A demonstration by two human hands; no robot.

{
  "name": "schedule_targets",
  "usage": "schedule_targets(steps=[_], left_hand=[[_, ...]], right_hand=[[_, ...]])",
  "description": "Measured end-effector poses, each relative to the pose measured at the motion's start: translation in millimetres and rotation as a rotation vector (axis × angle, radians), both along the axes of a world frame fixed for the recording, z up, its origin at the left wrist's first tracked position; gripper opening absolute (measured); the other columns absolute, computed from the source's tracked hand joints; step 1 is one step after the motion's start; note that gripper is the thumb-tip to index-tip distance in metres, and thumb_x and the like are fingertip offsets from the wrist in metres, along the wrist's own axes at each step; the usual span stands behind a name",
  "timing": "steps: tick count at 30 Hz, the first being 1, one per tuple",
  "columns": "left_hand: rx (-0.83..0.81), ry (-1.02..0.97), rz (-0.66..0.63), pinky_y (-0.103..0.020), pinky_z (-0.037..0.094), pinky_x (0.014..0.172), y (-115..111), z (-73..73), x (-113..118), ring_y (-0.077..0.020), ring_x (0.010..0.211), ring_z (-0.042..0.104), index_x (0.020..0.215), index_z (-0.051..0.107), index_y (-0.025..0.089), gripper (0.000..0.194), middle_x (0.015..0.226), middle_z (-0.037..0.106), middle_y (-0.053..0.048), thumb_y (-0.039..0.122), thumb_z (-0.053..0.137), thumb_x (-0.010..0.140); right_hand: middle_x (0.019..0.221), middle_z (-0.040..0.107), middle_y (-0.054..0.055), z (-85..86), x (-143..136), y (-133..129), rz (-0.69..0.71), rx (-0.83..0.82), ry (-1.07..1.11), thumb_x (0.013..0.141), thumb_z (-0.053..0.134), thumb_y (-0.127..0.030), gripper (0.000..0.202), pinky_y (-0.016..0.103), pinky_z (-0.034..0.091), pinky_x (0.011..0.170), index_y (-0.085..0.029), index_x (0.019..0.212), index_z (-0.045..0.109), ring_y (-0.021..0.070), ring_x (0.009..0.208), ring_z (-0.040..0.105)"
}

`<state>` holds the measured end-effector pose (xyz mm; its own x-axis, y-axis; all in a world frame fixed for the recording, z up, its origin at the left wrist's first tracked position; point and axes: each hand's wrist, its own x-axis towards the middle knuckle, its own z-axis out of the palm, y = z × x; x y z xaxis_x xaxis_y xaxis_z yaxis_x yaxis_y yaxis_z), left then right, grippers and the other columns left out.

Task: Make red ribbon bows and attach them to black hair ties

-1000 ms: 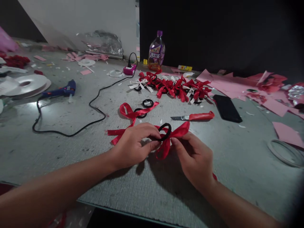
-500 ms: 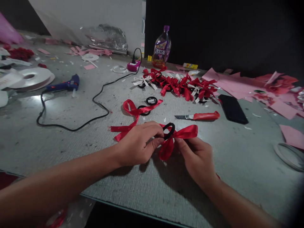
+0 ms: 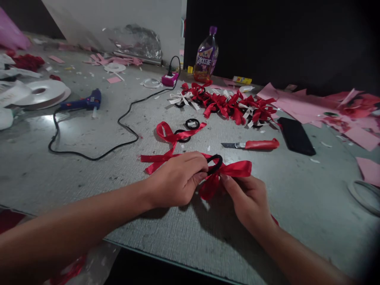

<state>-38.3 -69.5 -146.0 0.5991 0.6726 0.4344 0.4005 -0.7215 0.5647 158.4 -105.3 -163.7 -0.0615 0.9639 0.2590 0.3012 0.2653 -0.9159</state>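
Note:
My left hand (image 3: 181, 178) pinches a black hair tie (image 3: 217, 165) near the front of the table. A red ribbon bow (image 3: 236, 169) is joined to the tie, one loop pointing right and another hanging down. My right hand (image 3: 249, 198) grips the bow just below its knot, thumb on top. From under my left hand a red ribbon end (image 3: 154, 158) stretches left. Behind lie a loose red ribbon (image 3: 166, 132) and a second hair tie (image 3: 192, 124). Finished-looking red and white bows (image 3: 225, 103) form a pile farther back.
A red-handled knife (image 3: 261, 145) lies behind my right hand, blade out, with a phone (image 3: 296, 136) beyond it. At left are a blue glue gun (image 3: 86, 101), its black cable (image 3: 89, 158) and a ribbon spool (image 3: 44, 93). A bottle (image 3: 205, 59) stands behind.
The whole view has shifted slightly, so table objects appear a little farther right. Both hands keep their hold on the tie and bow, with hardly any other movement.

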Motion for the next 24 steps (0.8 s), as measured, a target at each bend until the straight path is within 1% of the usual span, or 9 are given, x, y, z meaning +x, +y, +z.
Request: schedule_targets(steps=[5, 9, 12, 14, 17, 19, 21, 24], left_hand=[[0.082, 0.029, -0.012, -0.036, 0.052, 0.083, 0, -2.3, 1, -0.0211, 0.089, 0.062, 0.089, 0.061, 0.01, 0.016, 0.091, 0.066, -0.011, 0.012, 0.046, 0.093], [0.124, 0.05, -0.056, -0.035, 0.052, 0.084, 2, -1.2, 2, -0.0214, 0.091, 0.061, 0.091, 0.063, 0.008, 0.018, 0.092, 0.066, -0.011, 0.003, 0.046, 0.087], [0.122, 0.077, -0.089, -0.034, 0.053, 0.082, 3, -1.0, 1, -0.0217, 0.09, 0.061, 0.091, 0.064, 0.008, 0.022, 0.092, 0.066, -0.011, -0.001, 0.046, 0.082], [0.117, 0.092, -0.099, -0.035, 0.053, 0.082, 3, -1.8, 0, -0.0223, 0.091, 0.061, 0.093, 0.065, 0.008, 0.023, 0.094, 0.067, -0.012, -0.002, 0.047, 0.08], [0.123, 0.099, -0.11, -0.036, 0.053, 0.083, 3, -3.0, -1, -0.0229, 0.092, 0.062, 0.095, 0.065, 0.008, 0.023, 0.096, 0.067, -0.012, 0.0, 0.05, 0.08], [0.121, 0.105, -0.115, -0.035, 0.053, 0.083, 4, -3.3, -1, -0.0227, 0.092, 0.062, 0.094, 0.065, 0.009, 0.021, 0.097, 0.067, -0.012, 0.001, 0.051, 0.081], [0.107, 0.11, -0.116, -0.035, 0.052, 0.083, 4, -3.2, -1, -0.0222, 0.093, 0.061, 0.093, 0.065, 0.009, 0.02, 0.098, 0.067, -0.012, 0.002, 0.051, 0.082], [0.088, 0.115, -0.118, -0.034, 0.052, 0.083, 5, -3.2, -2, -0.0219, 0.093, 0.06, 0.094, 0.065, 0.009, 0.019, 0.099, 0.066, -0.012, 0.003, 0.049, 0.084]], right_hand=[[0.078, 0.07, -0.001, 0.4, -1, 0, 0.007, -0.006, -0.014, 0.091, 0.06, -0.023, 0.013, 0.021, 0.046, 0.058, -0.022, 0.091, 0.073, 0.0107, 0.068, 0.06], [0.079, 0.07, -0.002, -2.7, -1, 0, 0.028, -0.027, 0.024, 0.092, 0.059, -0.023, 0.015, 0.02, 0.045, 0.057, -0.024, 0.094, 0.074, 0.0103, 0.069, 0.06], [0.081, 0.07, -0.002, -5.0, 0, 1, 0.05, -0.049, 0.057, 0.092, 0.059, -0.022, 0.014, 0.02, 0.045, 0.058, -0.024, 0.093, 0.073, 0.0099, 0.069, 0.059], [0.077, 0.068, -0.002, -6.3, 0, 1, 0.056, -0.073, 0.094, 0.091, 0.06, -0.023, 0.013, 0.02, 0.043, 0.056, -0.024, 0.087, 0.072, 0.0091, 0.065, 0.056], [0.063, 0.057, -0.004, -8.6, 0, 0, 0.064, -0.174, 0.184, 0.09, 0.063, -0.028, 0.017, 0.019, 0.036, 0.048, -0.021, 0.075, 0.067, 0.007, 0.054, 0.046], [0.057, 0.05, -0.005, -10.6, -1, -1, 0.077, -0.277, 0.26, 0.09, 0.065, -0.033, 0.021, 0.018, 0.031, 0.044, -0.02, 0.072, 0.065, 0.0064, 0.05, 0.04], [0.055, 0.048, -0.006, -12.4, 0, -2, 0.093, -0.356, 0.325, 0.089, 0.066, -0.035, 0.021, 0.018, 0.03, 0.042, -0.02, 0.074, 0.066, 0.0064, 0.048, 0.039], [0.054, 0.048, -0.005, -13.3, 0, -3, 0.104, -0.385, 0.37, 0.087, 0.068, -0.036, 0.021, 0.019, 0.03, 0.043, -0.02, 0.074, 0.065, 0.0068, 0.048, 0.039]])
